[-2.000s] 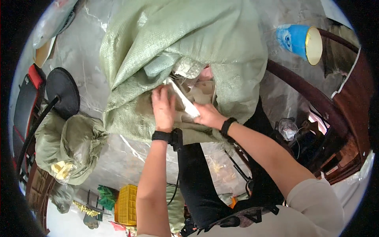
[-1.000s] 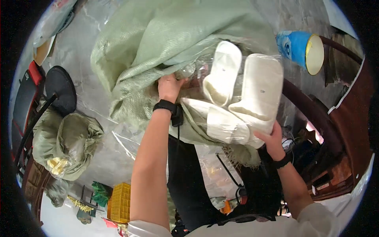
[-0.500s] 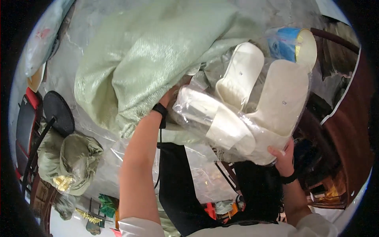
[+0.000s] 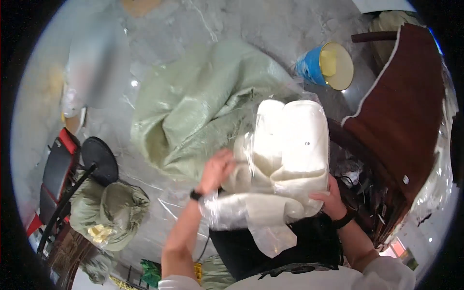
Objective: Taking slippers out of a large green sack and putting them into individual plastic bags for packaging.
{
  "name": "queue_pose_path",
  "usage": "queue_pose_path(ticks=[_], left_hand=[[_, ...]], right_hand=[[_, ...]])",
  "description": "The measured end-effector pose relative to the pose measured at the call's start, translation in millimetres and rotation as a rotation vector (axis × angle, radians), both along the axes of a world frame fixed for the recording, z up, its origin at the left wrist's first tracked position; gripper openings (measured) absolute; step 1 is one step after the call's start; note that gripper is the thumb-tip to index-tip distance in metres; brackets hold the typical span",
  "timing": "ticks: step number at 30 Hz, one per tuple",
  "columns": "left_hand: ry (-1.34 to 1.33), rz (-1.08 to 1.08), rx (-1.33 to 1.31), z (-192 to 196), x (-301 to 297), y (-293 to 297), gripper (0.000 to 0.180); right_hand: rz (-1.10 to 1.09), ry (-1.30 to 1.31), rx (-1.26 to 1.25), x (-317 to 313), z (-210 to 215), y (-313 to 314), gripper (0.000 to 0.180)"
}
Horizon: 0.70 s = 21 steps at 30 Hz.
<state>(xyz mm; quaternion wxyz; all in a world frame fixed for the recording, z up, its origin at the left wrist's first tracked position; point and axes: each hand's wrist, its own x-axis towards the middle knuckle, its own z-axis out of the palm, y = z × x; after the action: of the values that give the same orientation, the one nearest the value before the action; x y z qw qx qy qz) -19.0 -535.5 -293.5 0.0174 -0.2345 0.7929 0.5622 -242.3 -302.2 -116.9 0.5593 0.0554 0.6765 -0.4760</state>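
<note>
Several white slippers (image 4: 305,130) in clear plastic bags are bunched together over my lap. My right hand (image 4: 331,199) grips them at their lower right edge, thumb on top. My left hand (image 4: 216,170), slightly blurred, has its fingers curled at the left side of the bunch, closed on a bagged white slipper (image 4: 238,178). Another slipper (image 4: 263,209) lies crosswise at the front, with loose plastic film (image 4: 273,239) hanging from it. Just beyond my left hand, a pale green woven sack (image 4: 193,106) lies slumped on the floor; its inside is mostly hidden.
A blue bucket (image 4: 309,65) with a yellow thing inside stands beyond the slippers. At the right is a brown-covered piece of furniture (image 4: 403,101). To the left are a round black base with a pole (image 4: 99,159), an olive sack (image 4: 108,212) and a black-and-red seat (image 4: 60,169).
My left hand has come out of the sack toward me. The slippers have moved closer to my lap and turned more upright. The sack has sunk lower, and my view has shifted.
</note>
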Motion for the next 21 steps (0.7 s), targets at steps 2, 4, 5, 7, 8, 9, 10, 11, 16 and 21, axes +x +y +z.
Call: queue_pose_path(ticks=[2,4,5,7,8,9,10,11,16,21], left_hand=[[-0.119,0.080,0.135,75,29,7,0.020],[-0.128,0.150,0.160,149,46,11,0.019],[-0.143,0.201,0.198,187,49,10,0.017],[-0.122,0.379,0.215,265,50,19,0.015],[-0.078,0.502,0.198,294,56,26,0.015],[-0.145,0.455,0.244,308,84,19,0.015],[-0.219,0.406,0.285,311,97,4,0.015],[-0.212,0.452,0.187,351,72,1,0.013],[0.036,0.243,-0.123,452,-30,-4,0.014],[0.365,0.061,-0.173,536,-198,42,0.016]], right_hand=[[-0.068,-0.078,-0.104,8,40,-9,0.067],[-0.107,-0.140,-0.075,17,100,-27,0.067],[-0.107,-0.157,-0.109,22,127,-30,0.066],[-0.128,-0.157,-0.220,28,171,-27,0.065],[-0.121,-0.189,-0.301,31,190,-26,0.064],[-0.132,-0.182,-0.367,35,206,-25,0.063],[-0.140,-0.173,-0.428,45,217,-24,0.061],[-0.191,-0.177,-0.461,50,232,-26,0.059],[-0.362,-0.079,-0.597,19,317,8,0.050],[-0.552,0.350,-0.613,-88,431,95,0.038]])
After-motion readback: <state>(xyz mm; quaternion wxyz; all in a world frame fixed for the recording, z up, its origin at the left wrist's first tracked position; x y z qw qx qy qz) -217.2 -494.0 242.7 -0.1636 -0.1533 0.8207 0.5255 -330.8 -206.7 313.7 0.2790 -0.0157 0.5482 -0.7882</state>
